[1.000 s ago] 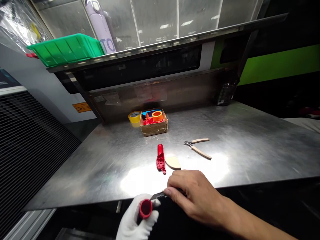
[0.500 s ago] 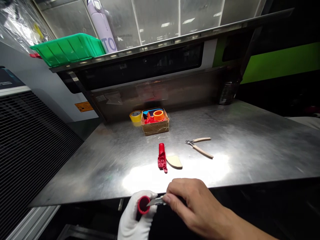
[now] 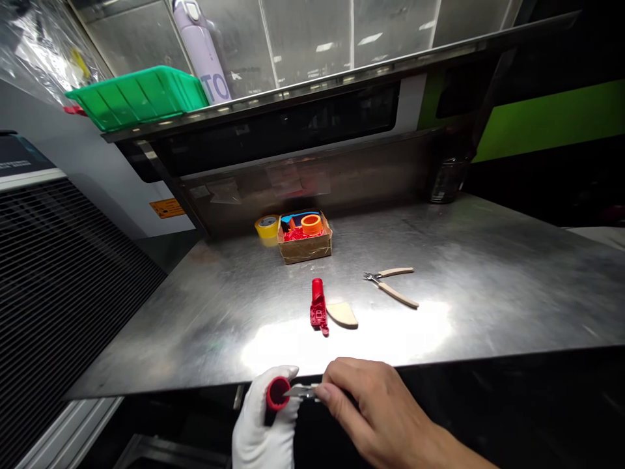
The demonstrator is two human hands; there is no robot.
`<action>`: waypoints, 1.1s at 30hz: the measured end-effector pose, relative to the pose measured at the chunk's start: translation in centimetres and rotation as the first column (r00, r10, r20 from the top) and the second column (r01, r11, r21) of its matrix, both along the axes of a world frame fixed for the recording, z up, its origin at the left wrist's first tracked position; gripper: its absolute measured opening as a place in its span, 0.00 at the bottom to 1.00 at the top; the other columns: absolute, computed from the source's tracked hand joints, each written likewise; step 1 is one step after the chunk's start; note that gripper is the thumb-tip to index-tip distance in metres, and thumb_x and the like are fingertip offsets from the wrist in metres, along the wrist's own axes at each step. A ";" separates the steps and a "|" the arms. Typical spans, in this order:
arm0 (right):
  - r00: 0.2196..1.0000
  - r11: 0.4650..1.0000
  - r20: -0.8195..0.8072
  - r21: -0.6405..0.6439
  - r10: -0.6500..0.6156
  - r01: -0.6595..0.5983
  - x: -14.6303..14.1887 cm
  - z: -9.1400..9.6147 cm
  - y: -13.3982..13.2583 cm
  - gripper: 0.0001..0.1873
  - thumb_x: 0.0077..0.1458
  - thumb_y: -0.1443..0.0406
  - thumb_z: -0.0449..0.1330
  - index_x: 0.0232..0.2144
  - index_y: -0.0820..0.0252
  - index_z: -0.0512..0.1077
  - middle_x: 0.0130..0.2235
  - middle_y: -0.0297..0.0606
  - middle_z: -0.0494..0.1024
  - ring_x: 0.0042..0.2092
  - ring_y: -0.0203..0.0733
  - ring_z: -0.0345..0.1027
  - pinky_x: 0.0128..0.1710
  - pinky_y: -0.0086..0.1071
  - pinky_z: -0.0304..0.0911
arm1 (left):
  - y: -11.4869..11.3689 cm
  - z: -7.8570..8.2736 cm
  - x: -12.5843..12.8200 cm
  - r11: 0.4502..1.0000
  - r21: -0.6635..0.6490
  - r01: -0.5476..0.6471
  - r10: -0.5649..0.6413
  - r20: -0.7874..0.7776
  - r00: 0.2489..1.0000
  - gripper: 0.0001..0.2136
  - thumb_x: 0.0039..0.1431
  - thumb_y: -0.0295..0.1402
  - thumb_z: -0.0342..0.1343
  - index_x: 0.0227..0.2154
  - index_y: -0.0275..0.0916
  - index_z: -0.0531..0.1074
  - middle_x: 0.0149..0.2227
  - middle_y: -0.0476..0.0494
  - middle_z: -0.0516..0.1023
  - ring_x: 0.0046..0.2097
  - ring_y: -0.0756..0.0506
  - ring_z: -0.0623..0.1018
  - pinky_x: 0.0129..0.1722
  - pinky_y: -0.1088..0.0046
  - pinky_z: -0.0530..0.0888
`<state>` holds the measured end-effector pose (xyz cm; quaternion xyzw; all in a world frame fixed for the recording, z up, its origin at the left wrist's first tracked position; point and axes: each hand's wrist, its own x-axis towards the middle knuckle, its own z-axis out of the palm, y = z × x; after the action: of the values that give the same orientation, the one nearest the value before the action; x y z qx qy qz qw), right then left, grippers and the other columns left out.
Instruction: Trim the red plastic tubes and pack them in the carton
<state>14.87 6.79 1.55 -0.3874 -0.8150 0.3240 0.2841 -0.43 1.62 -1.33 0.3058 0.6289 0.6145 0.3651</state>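
Note:
My left hand (image 3: 261,426), in a white glove, is wrapped round a red plastic tube (image 3: 270,402) whose round open end faces up toward me. In my bare right hand (image 3: 378,407) is a utility knife (image 3: 303,391), gripped between thumb and curled fingers. Its blade points left, and the tip lies at the tube's rim; whether it touches the inner wall I cannot tell. Both hands are just off the table's front edge. Beyond them a second red plastic part (image 3: 318,307) lies on the table, beside a flat cream-coloured piece (image 3: 343,315) with a curved edge.
Side cutters (image 3: 390,286) with beige handles lie spread on the metal table (image 3: 195,326). Farther back stand a cardboard box (image 3: 305,250) of red and orange parts and a yellow tape roll (image 3: 266,225). A shelf above carries a green tray (image 3: 139,98) and a lilac bottle (image 3: 201,52).
The knife has turned a little and its tip sits slightly farther left at the tube's rim. My left hand and the tube have tilted slightly. The table things have not moved.

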 end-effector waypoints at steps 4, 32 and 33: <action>0.998 0.998 0.023 0.031 -0.057 0.056 -0.5 -0.5 -0.3 0.14 0.63 0.62 0.48 0.25 0.59 0.61 0.27 0.32 0.68 0.27 0.34 0.58 0.27 0.29 0.46 | 0.4 -0.3 -0.3 0.999 -0.013 -0.046 0.045 -0.085 0.995 0.15 0.42 0.40 0.68 0.34 0.42 0.77 0.35 0.44 0.81 0.43 0.36 0.78 0.42 0.65 0.74; 0.990 0.951 -0.136 -0.298 0.046 -0.085 -0.6 -2.0 -0.8 0.12 0.45 0.63 0.66 0.30 0.59 0.66 0.30 0.30 0.72 0.29 0.35 0.62 0.28 0.27 0.53 | 1.1 3.2 0.1 0.997 -0.082 0.000 0.053 0.638 0.768 0.07 0.62 0.31 0.50 0.39 0.36 0.71 0.45 0.35 0.78 0.48 0.39 0.78 0.51 0.58 0.73; 0.981 0.939 -0.188 -0.328 0.047 -0.108 -0.8 -2.3 -0.9 0.09 0.47 0.65 0.63 0.30 0.60 0.67 0.29 0.29 0.72 0.28 0.34 0.61 0.27 0.26 0.53 | 1.2 3.2 0.1 0.996 -0.091 0.001 0.058 0.639 0.767 0.08 0.63 0.30 0.49 0.41 0.36 0.71 0.46 0.33 0.78 0.48 0.39 0.78 0.51 0.56 0.73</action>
<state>14.10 5.84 -0.75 -0.3674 -0.7339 0.5023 0.2721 -0.34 2.81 1.88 0.0522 0.4971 0.6595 0.5614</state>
